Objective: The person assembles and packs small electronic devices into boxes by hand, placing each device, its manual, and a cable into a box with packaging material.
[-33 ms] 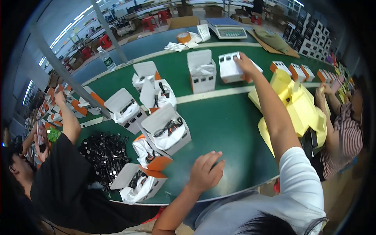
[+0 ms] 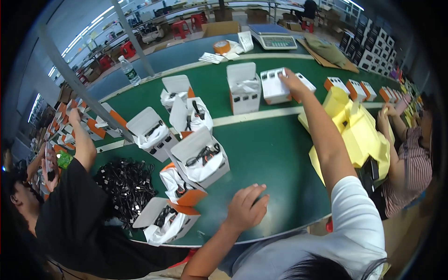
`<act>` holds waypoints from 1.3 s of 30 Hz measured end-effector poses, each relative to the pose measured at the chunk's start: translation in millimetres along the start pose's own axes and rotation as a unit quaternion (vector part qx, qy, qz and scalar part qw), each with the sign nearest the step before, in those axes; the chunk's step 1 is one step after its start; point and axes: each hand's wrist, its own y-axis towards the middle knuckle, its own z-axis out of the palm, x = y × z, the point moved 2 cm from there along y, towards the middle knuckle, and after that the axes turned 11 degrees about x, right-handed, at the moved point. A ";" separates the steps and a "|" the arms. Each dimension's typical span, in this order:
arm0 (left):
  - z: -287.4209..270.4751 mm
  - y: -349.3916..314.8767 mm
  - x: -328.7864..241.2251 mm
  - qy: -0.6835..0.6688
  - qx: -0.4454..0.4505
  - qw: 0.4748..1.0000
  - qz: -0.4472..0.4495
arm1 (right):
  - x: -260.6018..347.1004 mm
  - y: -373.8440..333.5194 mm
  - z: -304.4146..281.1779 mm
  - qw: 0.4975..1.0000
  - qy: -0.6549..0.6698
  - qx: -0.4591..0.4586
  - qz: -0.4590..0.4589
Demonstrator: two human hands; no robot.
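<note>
My right hand (image 2: 293, 81) reaches across the green belt, thumb on top of a closed white box (image 2: 274, 88), its fingers on the box's right side and partly hidden. An open-lidded white box (image 2: 245, 100) with white wrapping inside stands just left of it. Right of my hand is another white and orange box (image 2: 305, 83). My left hand (image 2: 247, 207) hovers over or rests on the green worktop, fingers apart and holding nothing. Nearest to it are open boxes with black cables in white wrapping, such as one box (image 2: 205, 163) and a lower one (image 2: 170, 221).
A heap of black cables (image 2: 126, 191) lies left, beside a person in black (image 2: 79, 210). Yellow folded sheets (image 2: 352, 130) pile up at right, near a person in stripes (image 2: 408, 172). A scale (image 2: 275, 39), orange tape (image 2: 221, 46) and a bottle (image 2: 129, 70) stand behind.
The closed white box sits slightly further left and more level, with my right hand still on it. My left hand has barely moved. The whole view has shifted a little.
</note>
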 end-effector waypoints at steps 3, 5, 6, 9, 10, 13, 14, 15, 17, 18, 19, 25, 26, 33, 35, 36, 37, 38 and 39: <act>-5.4 -6.8 2.7 -0.018 0.009 1.000 -0.020 | 7.6 20.7 38.1 0.967 -0.154 0.192 0.069; -4.3 -4.0 4.5 -0.018 0.015 0.999 -0.028 | 0.8 24.7 37.3 0.934 -0.335 0.123 0.008; -8.3 -9.4 7.7 -0.009 0.018 0.999 -0.040 | 21.9 13.3 52.8 0.935 -0.329 0.134 0.000; -9.8 -10.3 4.9 -0.006 0.016 0.999 -0.039 | 89.4 -27.1 50.2 0.945 -0.214 0.214 -0.123; -6.9 -9.3 3.8 -0.006 0.021 0.999 -0.033 | 88.3 -28.3 53.8 0.961 -0.104 0.236 -0.104; 0.9 -11.3 5.4 -0.035 0.037 0.998 -0.031 | 100.2 -41.0 58.2 0.977 0.025 0.205 -0.058; 3.5 -12.2 6.0 -0.065 0.050 0.996 -0.036 | 104.4 -52.5 53.1 0.983 -0.006 0.168 -0.074; 3.2 -15.4 6.3 -0.065 0.051 0.996 -0.035 | 116.8 -69.7 52.0 0.986 -0.037 0.134 -0.089; 1.7 -20.0 3.6 -0.111 0.068 0.989 -0.067 | 144.7 -121.1 50.5 0.992 0.003 0.074 -0.105; -1.2 -19.8 -0.7 -0.113 0.068 0.989 -0.069 | 153.1 -150.0 51.4 0.990 0.011 0.042 -0.135; -5.2 -17.4 -3.7 -0.109 0.043 0.991 -0.061 | 161.4 -180.7 54.0 0.986 0.014 0.019 -0.166; -33.8 15.2 -40.2 0.034 0.027 0.999 -0.016 | 151.2 -330.0 68.4 0.975 0.117 0.090 -0.163; -35.9 20.2 -47.9 0.086 0.039 0.995 -0.027 | 138.7 -347.5 73.0 0.970 0.140 0.083 -0.178; -34.5 43.9 -62.9 0.152 0.168 0.969 -0.096 | 109.0 -386.5 77.8 0.953 0.084 0.032 -0.288; -44.0 42.9 -57.9 0.157 0.179 0.967 -0.086 | 113.6 -386.7 75.2 0.961 0.044 0.054 -0.267; -53.5 34.8 -54.0 0.167 0.077 0.981 -0.062 | 115.2 -386.3 74.4 0.960 0.048 0.054 -0.269; -58.9 26.5 -52.4 0.170 -0.025 0.984 -0.034 | 116.3 -387.6 74.1 0.963 0.056 0.063 -0.256; -57.7 16.3 -48.5 0.095 -0.106 0.985 -0.099 | 116.7 -388.2 72.8 0.965 0.064 0.071 -0.243; -59.9 8.6 -44.7 0.020 -0.184 0.969 -0.163 | 119.0 -388.9 71.5 0.965 0.068 0.069 -0.243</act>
